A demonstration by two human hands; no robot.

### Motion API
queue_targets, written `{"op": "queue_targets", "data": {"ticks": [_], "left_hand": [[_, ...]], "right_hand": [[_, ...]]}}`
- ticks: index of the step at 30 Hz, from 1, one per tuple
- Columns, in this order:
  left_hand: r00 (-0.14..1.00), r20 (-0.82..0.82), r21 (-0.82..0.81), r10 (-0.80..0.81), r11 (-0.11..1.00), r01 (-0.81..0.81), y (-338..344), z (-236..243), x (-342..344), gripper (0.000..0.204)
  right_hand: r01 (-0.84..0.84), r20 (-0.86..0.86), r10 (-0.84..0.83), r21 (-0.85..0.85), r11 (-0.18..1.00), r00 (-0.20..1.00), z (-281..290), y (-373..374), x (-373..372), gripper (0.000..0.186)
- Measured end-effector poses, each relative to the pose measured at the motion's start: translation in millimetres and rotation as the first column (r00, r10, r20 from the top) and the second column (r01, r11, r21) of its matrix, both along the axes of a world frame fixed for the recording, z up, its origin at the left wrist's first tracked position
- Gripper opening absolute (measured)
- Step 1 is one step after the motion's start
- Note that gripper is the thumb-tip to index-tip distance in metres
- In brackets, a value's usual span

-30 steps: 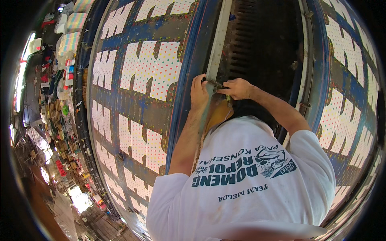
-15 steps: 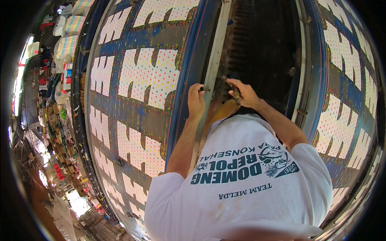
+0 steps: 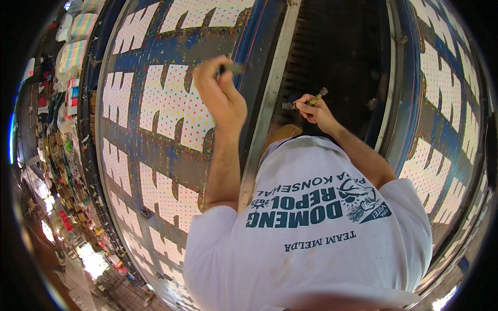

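My left hand (image 3: 222, 101) is raised above the inner edge of the left table, its fingers closed round a small dark piece (image 3: 234, 68). Motion smears that piece, so its kind is unclear. Lower and to the right, my right hand (image 3: 319, 115) is over the dark gap between the tables. Its thumb and fingers grip a short brass-coloured metal fitting (image 3: 314, 100) with wider, blocky ends. A pale rail (image 3: 273, 85) runs along the left side of the gap, between my two hands, and neither touches it.
Long blue-stained tables flank me; on the left one lie rows of white cut pieces with coloured dots (image 3: 161, 101), and similar dotted pieces (image 3: 438, 85) cover the right one. A second pale rail (image 3: 392, 78) edges the gap's right side. Cluttered shelves (image 3: 57, 150) stand far left.
My left hand has left the rail and moved up and left with the small dark piece. My right hand has shifted slightly right, away from the rail, still gripping the fitting.
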State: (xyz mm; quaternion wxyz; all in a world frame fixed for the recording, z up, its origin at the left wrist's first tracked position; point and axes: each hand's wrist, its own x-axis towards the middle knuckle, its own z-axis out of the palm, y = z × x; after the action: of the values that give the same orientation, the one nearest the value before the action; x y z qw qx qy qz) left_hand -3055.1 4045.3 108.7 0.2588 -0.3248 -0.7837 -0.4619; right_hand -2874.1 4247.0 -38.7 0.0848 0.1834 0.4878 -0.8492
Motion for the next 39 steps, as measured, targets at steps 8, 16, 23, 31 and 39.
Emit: {"op": "queue_targets", "data": {"ticks": [8,16,23,31,39], "left_hand": [[0.43,0.566,0.799,-0.704,0.597,-0.075,52,-33,-68,0.036],[-0.024,0.644,0.712,-0.765,0.611,-0.345,63,-130,-68,0.036],[-0.025,0.707,0.689,-0.707,0.695,-0.206,93,-125,-95,0.028],[0.02,0.843,0.537,-0.537,0.841,-0.07,126,-114,-119,0.026],[0.145,0.904,0.381,-0.402,0.912,0.15,164,-100,-158,0.032]], "right_hand": [[0.306,0.07,-0.298,-0.212,0.928,0.952,22,36,-26,0.015],[0.662,0.488,-0.448,-0.556,0.502,0.749,6,119,-59,0.021],[0.553,0.465,-0.322,-0.546,0.629,0.825,5,176,-131,0.031],[0.517,0.435,-0.307,-0.533,0.67,0.847,3,228,-213,0.031],[0.42,0.419,-0.197,-0.55,0.722,0.886,-13,258,-252,0.045]]}}
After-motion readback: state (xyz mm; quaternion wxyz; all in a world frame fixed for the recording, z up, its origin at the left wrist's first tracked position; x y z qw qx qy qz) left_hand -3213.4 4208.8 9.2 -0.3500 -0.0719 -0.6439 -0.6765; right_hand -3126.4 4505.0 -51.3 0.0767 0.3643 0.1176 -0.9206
